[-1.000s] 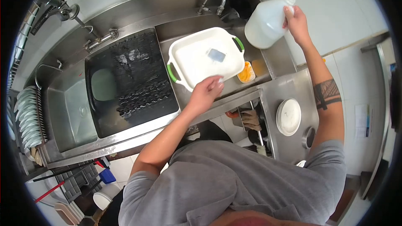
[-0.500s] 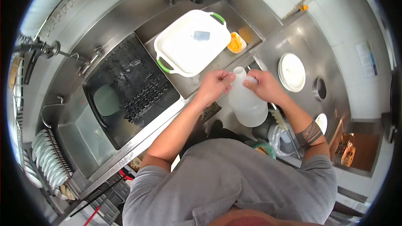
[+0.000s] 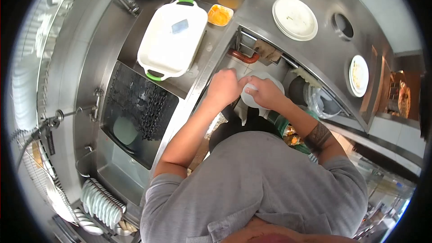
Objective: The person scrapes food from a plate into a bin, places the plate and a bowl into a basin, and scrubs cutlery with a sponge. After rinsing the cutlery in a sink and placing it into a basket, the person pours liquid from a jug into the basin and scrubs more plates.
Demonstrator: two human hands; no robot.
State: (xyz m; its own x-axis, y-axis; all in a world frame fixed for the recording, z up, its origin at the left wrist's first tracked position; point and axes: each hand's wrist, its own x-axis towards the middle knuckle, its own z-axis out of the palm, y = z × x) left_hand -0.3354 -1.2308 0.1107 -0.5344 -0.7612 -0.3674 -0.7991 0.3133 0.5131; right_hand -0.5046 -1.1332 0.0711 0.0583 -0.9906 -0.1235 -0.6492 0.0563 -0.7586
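My left hand [image 3: 223, 89] is closed at the neck of a whitish, translucent plastic jug [image 3: 275, 79], its knuckles facing up. Beside it, my right hand [image 3: 264, 91] is wrapped round the upper part of the same jug, thumbs close together. The jug hangs in front of my body, past the sink edge, and is seen nearly end-on. Its mouth is covered by my fingers, so I cannot see whether a cap is on it.
A white tub [image 3: 157, 40] with green handles stands in the sink area, next to a small dish [image 3: 220, 15] of orange food. Stacked plates [image 3: 294, 18] and a single plate [image 3: 359, 76] sit on the steel counter. A dark tray [image 3: 135, 108] lies left. Below is a green-lined bin [image 3: 280, 123].
The view has turned, so the sink and counter have shifted. The jug has tilted to nearly end-on, and my left hand has closed more fully over its mouth, which showed before.
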